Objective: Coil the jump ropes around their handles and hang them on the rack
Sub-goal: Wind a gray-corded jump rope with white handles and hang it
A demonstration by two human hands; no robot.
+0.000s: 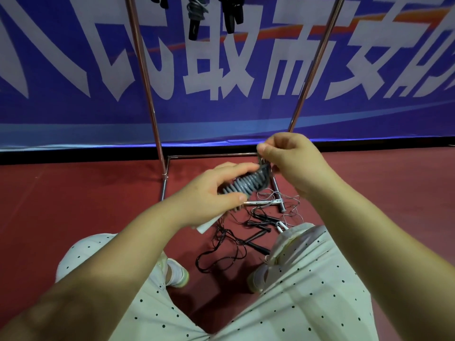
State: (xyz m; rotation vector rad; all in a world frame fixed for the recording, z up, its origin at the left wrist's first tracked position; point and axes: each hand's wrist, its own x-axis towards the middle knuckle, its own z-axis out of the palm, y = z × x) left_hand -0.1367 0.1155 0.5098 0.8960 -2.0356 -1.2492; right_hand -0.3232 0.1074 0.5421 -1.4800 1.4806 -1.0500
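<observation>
The coiled grey jump rope [242,185] is gripped around its handles by the left hand [216,193], above the floor; its limp, light tail, apparently the last turn, is pinched between the right hand's [290,163] closed fingers and should be tucked snugly.

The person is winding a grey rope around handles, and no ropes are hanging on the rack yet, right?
Not quite. The head view shows coiled ropes already hanging on the rack. The left hand does hold the grey rope being wound.
</observation>
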